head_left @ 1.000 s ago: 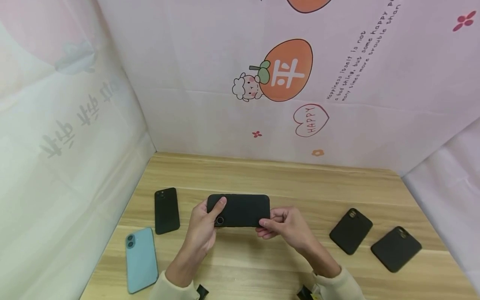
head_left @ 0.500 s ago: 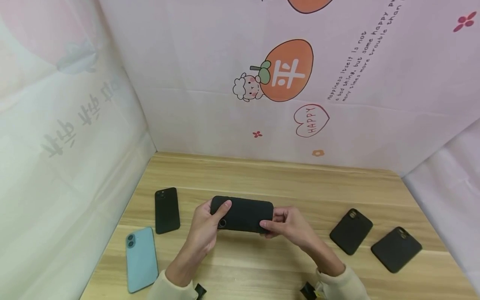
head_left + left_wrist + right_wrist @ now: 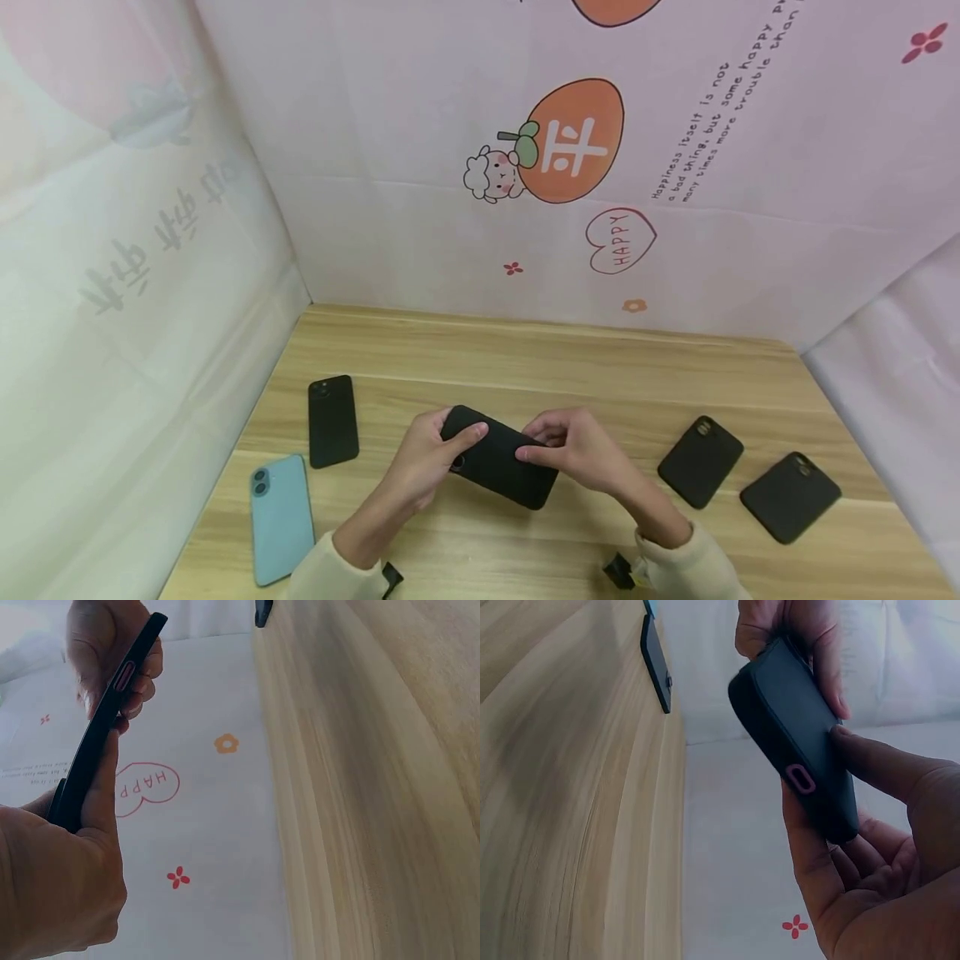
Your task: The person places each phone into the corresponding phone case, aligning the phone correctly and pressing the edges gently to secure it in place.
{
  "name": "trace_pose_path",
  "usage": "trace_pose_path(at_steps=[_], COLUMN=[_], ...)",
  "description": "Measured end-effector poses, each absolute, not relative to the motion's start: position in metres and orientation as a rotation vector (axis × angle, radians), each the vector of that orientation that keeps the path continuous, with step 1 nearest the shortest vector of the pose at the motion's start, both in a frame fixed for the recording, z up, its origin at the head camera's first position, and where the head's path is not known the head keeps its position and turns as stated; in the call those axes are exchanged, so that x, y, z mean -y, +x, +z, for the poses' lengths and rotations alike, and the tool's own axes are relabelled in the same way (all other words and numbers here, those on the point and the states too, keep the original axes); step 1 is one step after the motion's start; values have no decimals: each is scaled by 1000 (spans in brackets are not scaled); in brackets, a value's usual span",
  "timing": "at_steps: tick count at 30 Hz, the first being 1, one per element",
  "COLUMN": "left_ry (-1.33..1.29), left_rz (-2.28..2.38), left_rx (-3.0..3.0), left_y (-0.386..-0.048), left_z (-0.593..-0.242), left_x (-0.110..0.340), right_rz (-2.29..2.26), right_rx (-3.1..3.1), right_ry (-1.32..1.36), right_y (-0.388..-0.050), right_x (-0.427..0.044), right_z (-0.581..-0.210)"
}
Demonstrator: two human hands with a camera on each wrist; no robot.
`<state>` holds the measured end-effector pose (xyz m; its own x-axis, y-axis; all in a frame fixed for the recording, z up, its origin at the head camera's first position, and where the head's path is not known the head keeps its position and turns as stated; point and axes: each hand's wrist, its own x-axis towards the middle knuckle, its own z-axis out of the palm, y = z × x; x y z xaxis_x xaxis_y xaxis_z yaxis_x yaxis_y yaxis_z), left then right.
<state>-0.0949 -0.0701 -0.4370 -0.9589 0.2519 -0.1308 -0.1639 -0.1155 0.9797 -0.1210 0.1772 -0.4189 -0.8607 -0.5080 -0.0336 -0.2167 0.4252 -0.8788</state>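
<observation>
A black phone case is held above the table between both hands, tilted with its right end lower. My left hand grips the camera end, thumb across the back and partly over the camera ring. With thumb and fingers, my right hand pinches the long far edge near the other end. A slot with a pinkish rim shows in the side of the case in the right wrist view. Seen nearly edge-on in the left wrist view, the case looks thick; I cannot tell whether a phone sits inside.
On the left of the wooden table lie a black phone or cased phone and a light blue phone. Two more black phone cases, one beside another, lie at the right. Printed cloth walls the back and sides.
The black case has turned clockwise, its right end dropping toward me, and moved slightly right. The right hand has shifted from its end to the far long edge. The other phones and cases stay put.
</observation>
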Motion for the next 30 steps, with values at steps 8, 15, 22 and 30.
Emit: trace_pose_path(at_steps=[8, 15, 22, 30], left_ry=[152, 8, -14, 26], left_rz=[2069, 2223, 2189, 2080], left_rx=[-1872, -1747, -1699, -1710], left_y=[-99, -106, -115, -123], left_z=[-438, -442, -450, -466], left_x=[70, 69, 67, 57], right_rz=[-1384, -1620, -1794, -1847], right_rx=[-2383, -2220, -2082, -2014], right_ry=[-653, -378, -179, -59], right_y=[-121, -120, -116, -110], right_x=[-172, -176, -177, -184], right_z=[-421, -432, -445, -454])
